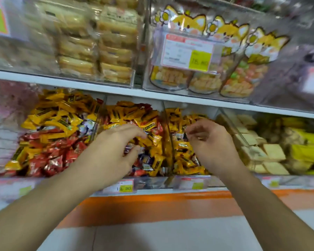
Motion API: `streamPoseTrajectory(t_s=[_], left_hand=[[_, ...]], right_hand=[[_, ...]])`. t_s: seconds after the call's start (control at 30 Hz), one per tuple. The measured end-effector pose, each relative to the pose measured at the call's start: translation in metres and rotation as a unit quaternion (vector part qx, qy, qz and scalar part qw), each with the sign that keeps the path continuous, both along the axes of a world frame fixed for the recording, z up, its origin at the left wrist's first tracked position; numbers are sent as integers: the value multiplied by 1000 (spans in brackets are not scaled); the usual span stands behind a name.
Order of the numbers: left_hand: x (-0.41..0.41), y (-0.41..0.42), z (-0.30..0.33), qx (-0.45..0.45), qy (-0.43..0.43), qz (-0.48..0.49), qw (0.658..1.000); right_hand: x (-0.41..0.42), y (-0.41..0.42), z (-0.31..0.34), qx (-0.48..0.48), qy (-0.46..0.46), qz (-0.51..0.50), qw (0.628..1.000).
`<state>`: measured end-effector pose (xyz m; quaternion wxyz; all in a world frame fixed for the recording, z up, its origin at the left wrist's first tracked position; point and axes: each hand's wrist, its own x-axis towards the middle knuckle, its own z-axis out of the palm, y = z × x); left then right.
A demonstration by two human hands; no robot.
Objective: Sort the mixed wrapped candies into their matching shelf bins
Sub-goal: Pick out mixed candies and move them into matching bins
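I see mixed yellow/red wrapped candies piled in the middle bin of the lower shelf. Left hand hovers over that bin, fingers curled; can't tell if it's grasping a candy. Right hand, just right of the bin, fingers loosely curled, grasping nothing I can see.

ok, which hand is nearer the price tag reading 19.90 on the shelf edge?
Left. The left hand reaches into the bin just above and slightly left of the price tag; the right hand is over the next bin, well off to the tag's right.
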<state>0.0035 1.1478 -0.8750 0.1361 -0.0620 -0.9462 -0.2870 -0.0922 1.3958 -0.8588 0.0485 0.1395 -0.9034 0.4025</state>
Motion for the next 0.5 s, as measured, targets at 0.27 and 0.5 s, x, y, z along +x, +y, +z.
streamPoseTrajectory(t_s=[0.27, 0.5], left_hand=[[-41, 76, -17, -52, -68, -64, 994], [-41, 78, -13, -65, -96, -38, 992]], right_hand=[[-66, 91, -30, 155, 28, -119, 980], [-105, 75, -45, 231, 61, -88, 967]])
